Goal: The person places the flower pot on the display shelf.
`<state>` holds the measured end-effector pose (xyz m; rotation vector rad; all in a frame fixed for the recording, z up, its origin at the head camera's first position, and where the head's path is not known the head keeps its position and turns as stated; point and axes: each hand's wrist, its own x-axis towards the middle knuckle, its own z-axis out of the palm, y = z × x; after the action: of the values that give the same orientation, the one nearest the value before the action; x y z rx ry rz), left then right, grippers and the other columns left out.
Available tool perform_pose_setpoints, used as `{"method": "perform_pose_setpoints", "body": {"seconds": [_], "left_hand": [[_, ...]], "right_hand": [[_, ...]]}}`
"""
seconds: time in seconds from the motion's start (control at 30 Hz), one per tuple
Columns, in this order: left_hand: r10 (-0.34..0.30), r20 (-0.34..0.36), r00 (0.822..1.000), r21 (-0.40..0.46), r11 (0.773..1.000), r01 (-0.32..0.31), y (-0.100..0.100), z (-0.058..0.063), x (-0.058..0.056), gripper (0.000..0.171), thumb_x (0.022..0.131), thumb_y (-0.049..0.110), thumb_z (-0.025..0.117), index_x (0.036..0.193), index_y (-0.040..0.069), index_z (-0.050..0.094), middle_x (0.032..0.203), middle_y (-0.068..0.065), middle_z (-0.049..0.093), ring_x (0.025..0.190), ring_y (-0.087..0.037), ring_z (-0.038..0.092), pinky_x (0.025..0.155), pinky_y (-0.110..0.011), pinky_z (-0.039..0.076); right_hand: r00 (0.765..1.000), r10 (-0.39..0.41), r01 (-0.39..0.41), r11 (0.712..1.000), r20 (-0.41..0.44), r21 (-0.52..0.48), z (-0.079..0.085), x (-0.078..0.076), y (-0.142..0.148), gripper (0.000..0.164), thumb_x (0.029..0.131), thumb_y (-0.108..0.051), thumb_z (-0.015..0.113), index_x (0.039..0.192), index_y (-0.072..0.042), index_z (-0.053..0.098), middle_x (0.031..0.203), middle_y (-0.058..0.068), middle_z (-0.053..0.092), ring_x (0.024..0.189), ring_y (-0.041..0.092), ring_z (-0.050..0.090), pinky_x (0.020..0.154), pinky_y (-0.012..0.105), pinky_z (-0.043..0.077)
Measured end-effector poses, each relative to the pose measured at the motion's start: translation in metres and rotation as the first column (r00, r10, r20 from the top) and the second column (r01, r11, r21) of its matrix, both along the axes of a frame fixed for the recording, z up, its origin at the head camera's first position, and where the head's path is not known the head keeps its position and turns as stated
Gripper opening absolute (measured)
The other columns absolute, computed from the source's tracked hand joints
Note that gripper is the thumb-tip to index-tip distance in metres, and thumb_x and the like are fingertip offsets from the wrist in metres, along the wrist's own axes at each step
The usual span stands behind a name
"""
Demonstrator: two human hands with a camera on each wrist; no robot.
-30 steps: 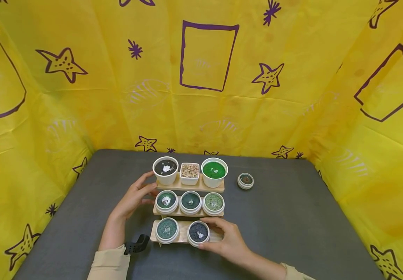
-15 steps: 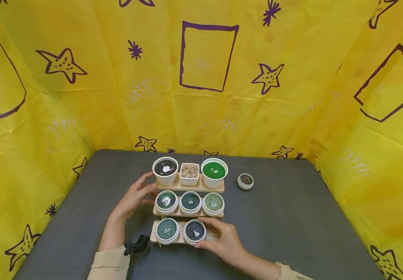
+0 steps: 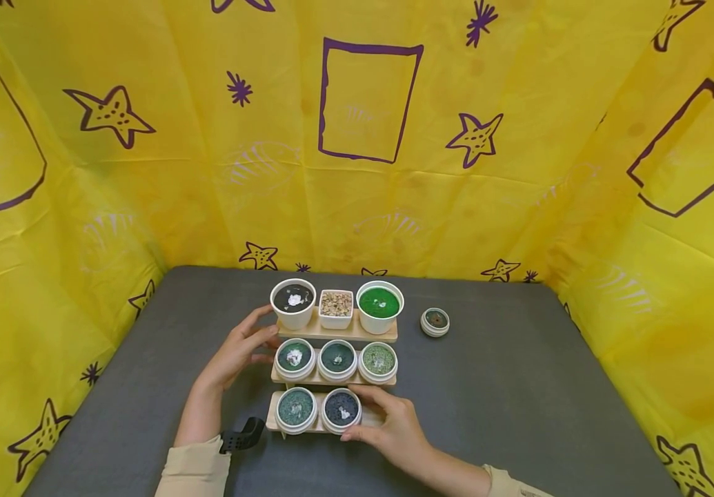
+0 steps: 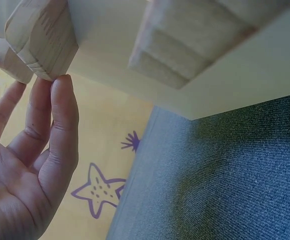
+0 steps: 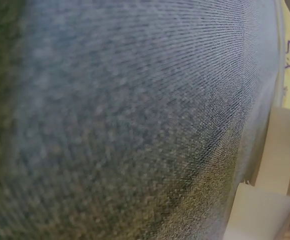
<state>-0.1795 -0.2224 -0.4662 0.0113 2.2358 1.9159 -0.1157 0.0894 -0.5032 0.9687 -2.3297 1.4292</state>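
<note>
In the head view my right hand [image 3: 390,428] pinches a small round white tub [image 3: 341,411] with dark bluish-black contents between thumb and fingers. The tub stands on the front step of a three-step wooden stand [image 3: 371,416]. Just left of it, on that step, is a tub with teal speckled contents [image 3: 296,408]. My left hand [image 3: 236,353] is at the stand's left side. In the left wrist view the fingertips of the left hand [image 4: 35,145] touch the ends of the wooden boards [image 4: 47,42]. The right wrist view does not show the right hand's fingers.
On the middle step sit three round tubs, including a dark green one [image 3: 338,359]. The back step bears a dark-filled cup [image 3: 293,304], a square cup of flakes [image 3: 335,308] and a bright green cup [image 3: 380,306]. A small tub [image 3: 434,322] stands right on the grey cloth [image 3: 506,373].
My right hand has slid the dark bluish-black tub leftward along the front step, closer to the teal one. The left hand has stayed in place.
</note>
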Motion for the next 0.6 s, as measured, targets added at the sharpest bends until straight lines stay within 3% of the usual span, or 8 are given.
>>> {"method": "perform_pose_setpoints", "body": {"seconds": [0.6], "left_hand": [[-0.001, -0.001, 1.000, 0.009, 1.000, 0.001, -0.0006, -0.0011, -0.0011, 0.059, 0.101, 0.029, 0.054, 0.152, 0.014, 0.028, 0.087, 0.007, 0.068, 0.088, -0.013, 0.065, 0.079, -0.034, 0.058]], "right_hand": [[0.998, -0.058, 0.058, 0.998, -0.006, 0.021, -0.0030, -0.0011, -0.0035, 0.061, 0.064, -0.037, 0.089, 0.119, -0.018, 0.069, 0.111, 0.000, 0.076, 0.099, 0.015, 0.073, 0.088, 0.011, 0.050]]}}
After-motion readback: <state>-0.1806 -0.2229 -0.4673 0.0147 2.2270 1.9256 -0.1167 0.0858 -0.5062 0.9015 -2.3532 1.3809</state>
